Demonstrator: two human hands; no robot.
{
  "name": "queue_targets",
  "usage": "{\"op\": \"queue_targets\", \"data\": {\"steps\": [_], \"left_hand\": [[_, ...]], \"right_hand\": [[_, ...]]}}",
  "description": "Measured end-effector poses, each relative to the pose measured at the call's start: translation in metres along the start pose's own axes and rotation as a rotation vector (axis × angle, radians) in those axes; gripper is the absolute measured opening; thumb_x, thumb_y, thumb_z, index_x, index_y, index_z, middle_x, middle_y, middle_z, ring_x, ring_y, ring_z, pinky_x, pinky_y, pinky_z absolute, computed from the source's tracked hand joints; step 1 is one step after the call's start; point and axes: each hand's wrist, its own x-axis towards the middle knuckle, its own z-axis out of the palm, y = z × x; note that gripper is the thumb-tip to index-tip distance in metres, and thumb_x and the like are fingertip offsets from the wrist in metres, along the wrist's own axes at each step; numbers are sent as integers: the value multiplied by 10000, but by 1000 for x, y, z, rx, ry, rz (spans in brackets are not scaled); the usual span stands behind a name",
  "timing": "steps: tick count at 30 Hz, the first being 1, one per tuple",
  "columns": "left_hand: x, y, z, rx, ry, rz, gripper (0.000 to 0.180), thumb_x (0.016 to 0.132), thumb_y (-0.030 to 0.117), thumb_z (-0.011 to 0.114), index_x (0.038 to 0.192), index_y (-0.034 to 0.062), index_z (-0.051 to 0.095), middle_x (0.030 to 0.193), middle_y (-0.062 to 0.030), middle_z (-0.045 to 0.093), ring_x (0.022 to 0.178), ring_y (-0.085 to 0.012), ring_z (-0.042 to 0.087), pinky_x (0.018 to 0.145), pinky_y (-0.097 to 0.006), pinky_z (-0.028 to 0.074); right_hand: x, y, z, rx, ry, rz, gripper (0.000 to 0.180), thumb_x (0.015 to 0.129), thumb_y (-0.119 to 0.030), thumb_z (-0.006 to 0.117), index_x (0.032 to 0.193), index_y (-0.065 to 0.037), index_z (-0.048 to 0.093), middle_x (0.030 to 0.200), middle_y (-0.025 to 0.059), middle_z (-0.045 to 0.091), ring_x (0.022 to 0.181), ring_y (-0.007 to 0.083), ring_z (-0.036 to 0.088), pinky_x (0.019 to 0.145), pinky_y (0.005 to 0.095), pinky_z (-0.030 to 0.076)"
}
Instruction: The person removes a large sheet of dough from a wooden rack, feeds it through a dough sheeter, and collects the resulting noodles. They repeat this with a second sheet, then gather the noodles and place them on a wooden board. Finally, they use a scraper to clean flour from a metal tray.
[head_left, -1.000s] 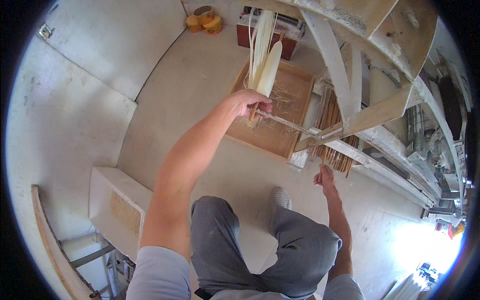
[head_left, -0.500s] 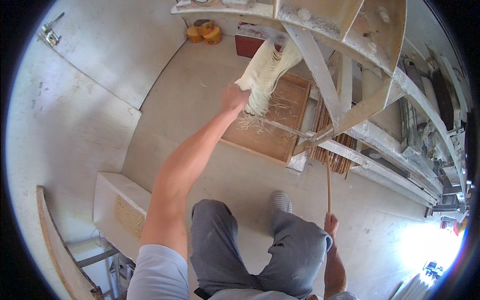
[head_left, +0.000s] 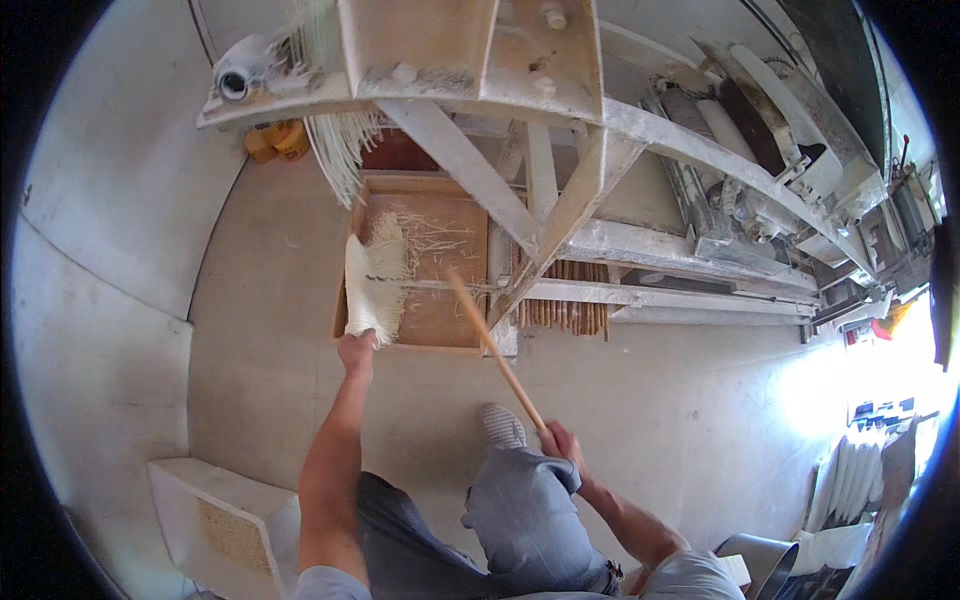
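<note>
My left hand (head_left: pixel 357 350) is closed on the near end of a pale dough sheet (head_left: pixel 365 292), whose right side is cut into fringe-like noodle strands. The sheet hangs over the left part of a shallow wooden tray (head_left: pixel 455 322) on the floor; loose noodle scraps (head_left: pixel 425 235) lie in it. More noodle strands (head_left: pixel 340 155) hang from the machine above the tray's far left corner, apart from the held sheet. In my right hand (head_left: pixel 562 445) is a thin wooden stick (head_left: pixel 508 368), gripped by its near end and slanting up and left toward the tray.
A flour-dusted machine frame (head_left: pixel 575 190) with diagonal braces rises beyond and right of the tray. Several wooden sticks (head_left: pixel 565 312) are lined up beneath it. Yellow tubs (head_left: pixel 290 138) stand far left; a white bin (head_left: pixel 172 492) with pale contents stands near left. A wall runs along the left.
The view has swung right. My left hand has come down and nearer with the dough sheet, now over the tray's left side. The stick in my right hand has tipped leftward from upright.
</note>
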Motion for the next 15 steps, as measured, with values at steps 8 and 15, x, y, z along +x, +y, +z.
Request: {"op": "queue_targets", "data": {"steps": [8,15], "left_hand": [[-19,-48,-56,-339,-481,-369,227,804,200,824,765,38,670,735,-81,683,535,-152,618,401,-340,412],[-97,4,-127,264,-339,68,375,799,281,839,972,-31,722,779,-128,737,721,-225,733,669,-376,582]], "right_hand": [[158,-286,74,759,-189,-207,270,1092,-302,503,977,-75,593,743,16,597,580,118,512,512,244,370],[240,-381,127,594,-406,-177,261,1063,-216,534,922,-13,617,708,90,647,476,135,514,405,293,386]]}}
